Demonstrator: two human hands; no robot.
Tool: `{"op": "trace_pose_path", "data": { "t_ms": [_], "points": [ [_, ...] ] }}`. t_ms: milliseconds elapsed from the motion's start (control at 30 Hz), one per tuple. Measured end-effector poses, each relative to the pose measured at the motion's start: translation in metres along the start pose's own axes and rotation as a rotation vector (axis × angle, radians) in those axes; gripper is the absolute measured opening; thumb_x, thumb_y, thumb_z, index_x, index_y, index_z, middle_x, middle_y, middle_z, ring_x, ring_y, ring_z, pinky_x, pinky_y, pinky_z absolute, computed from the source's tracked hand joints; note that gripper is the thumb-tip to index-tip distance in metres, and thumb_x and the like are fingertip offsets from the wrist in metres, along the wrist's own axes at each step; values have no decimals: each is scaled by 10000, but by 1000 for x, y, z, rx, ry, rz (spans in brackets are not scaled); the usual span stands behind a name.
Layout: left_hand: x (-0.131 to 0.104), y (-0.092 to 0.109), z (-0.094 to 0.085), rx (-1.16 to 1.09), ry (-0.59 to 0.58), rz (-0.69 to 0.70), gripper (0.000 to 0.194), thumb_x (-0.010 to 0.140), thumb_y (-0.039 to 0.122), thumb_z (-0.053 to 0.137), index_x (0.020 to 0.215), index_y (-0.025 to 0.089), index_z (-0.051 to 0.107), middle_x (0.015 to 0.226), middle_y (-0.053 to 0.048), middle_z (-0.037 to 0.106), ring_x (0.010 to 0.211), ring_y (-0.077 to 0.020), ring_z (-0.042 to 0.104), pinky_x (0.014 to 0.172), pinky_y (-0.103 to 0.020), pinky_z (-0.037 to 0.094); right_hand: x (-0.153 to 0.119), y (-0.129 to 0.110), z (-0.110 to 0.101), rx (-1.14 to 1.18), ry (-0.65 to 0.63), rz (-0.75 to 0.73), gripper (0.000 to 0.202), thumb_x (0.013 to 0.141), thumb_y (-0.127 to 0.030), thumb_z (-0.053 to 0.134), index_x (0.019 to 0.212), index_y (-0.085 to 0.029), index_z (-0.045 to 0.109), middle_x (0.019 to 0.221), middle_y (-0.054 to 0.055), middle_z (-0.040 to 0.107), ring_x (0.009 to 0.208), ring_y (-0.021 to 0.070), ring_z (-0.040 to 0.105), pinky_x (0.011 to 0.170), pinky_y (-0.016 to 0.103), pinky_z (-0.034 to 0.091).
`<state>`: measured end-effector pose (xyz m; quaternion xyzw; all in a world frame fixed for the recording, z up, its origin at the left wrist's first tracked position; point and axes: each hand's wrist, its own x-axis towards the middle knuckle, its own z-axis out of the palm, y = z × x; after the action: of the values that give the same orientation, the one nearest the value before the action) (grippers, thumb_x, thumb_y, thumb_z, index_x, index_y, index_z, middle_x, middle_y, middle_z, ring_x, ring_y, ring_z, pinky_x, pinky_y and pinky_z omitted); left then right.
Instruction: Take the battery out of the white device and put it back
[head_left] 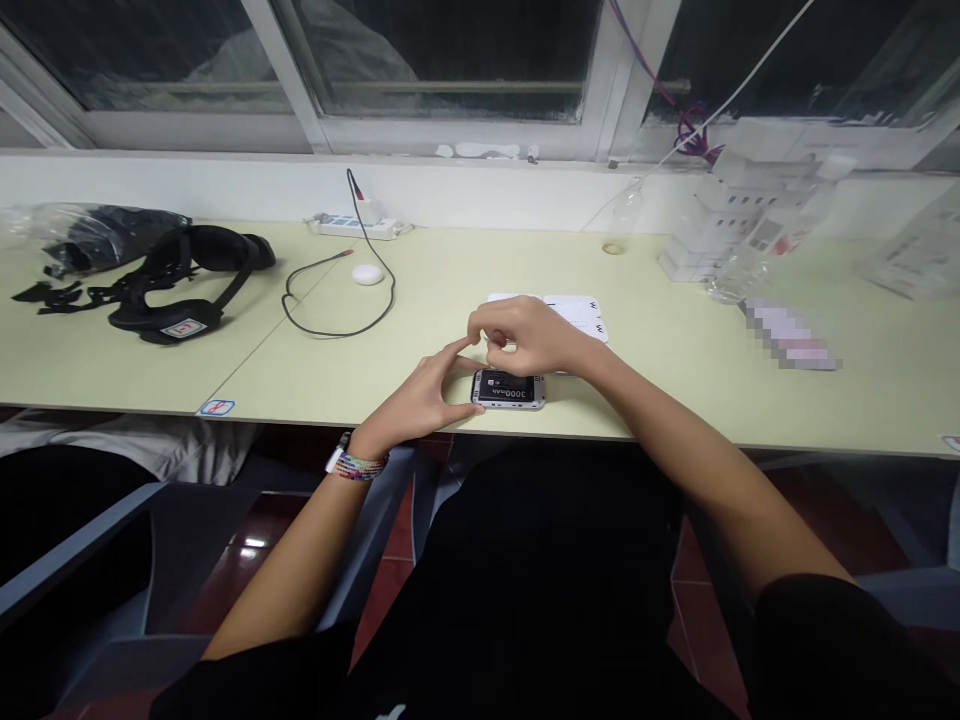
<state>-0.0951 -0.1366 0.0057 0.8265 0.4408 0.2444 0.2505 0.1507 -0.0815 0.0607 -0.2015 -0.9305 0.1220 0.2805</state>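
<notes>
A small white device (508, 404) lies near the table's front edge, with a black battery (506, 387) marked 3000mAh showing in it. My left hand (424, 398) holds the device at its left end, thumb at the front corner and fingers at the back. Just above the device's back side is my right hand (525, 338), its fingers curled and pinched together; whatever is between them is too small to make out. Behind my right hand lie white panels (577, 311) with dark marks, partly covered by it.
A black headset (191, 290) lies at the left. Behind are a looped black cable (330, 334), a round white case (367, 274) and a power strip (356, 228). White boxes (694, 250) and a clear bottle (731, 280) stand at the right.
</notes>
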Motion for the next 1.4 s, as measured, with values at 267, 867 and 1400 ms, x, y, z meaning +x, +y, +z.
{"op": "trace_pose_path", "data": {
  "t_ms": [267, 867, 1400],
  "points": [
    [-2, 7, -3, -1, -9, -46, 973, 915, 513, 809, 1738, 305, 334, 1576, -117, 645, 1469, -406, 575, 1244, -583, 448, -20, -8, 16, -96, -274, 39, 240, 1009, -411, 716, 1139, -217, 772, 1246, 105, 671, 978, 234, 614, 757, 332, 419],
    [-1, 5, -3, 2, -23, 18, 964, 907, 403, 837, 1720, 325, 325, 1502, -70, 728, 1503, -360, 565, 1280, -561, 377, -89, -11, -38, -11, 69, 133, 193, 881, -244, 749, 1002, -258, 599, 1045, 54, 656, 942, 256, 623, 828, 389, 503],
    [-3, 7, -3, -4, -34, 5, 934, 912, 401, 840, 1704, 351, 348, 1516, -36, 721, 1507, -335, 556, 1274, -535, 374, -155, 1, -32, -21, 114, 293, 453, 870, -263, 785, 1305, -312, 667, 1189, 61, 754, 1027, 293, 743, 914, 501, 641]
  ]
}}
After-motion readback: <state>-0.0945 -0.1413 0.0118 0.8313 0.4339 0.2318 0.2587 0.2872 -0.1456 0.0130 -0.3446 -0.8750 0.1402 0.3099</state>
